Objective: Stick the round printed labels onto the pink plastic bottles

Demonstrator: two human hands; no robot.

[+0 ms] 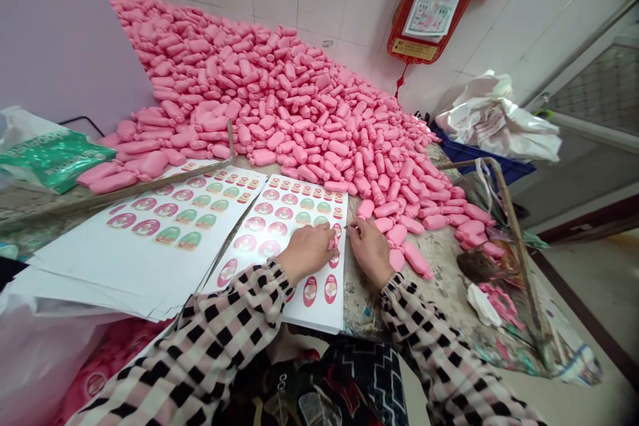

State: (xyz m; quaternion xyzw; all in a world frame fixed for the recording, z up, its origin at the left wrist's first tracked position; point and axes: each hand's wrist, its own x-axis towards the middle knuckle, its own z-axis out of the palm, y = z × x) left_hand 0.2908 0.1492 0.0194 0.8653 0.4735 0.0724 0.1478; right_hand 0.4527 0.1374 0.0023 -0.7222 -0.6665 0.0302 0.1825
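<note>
My left hand (307, 251) rests over the right-hand sticker sheet (299, 309), its fingers curled closed. A bit of pink shows at its fingertips; whether it is a held piece or a sticker beneath I cannot tell. Just right of the sheet's edge, my right hand (370, 251) is closed in a pinch, with a small dark tip at the fingers too small to name. The sheet carries rows of pink and green labels and red oval ones. Close to my right hand lie several pink bottle-shaped pieces (417, 259).
A large heap of pink pieces (279, 93) covers the table's back against the tiled wall. More sticker sheets (120, 263) are stacked at left, beside a green-and-white bag (54, 160). A bent metal bar (516, 246) and a blue crate (464, 153) stand at right.
</note>
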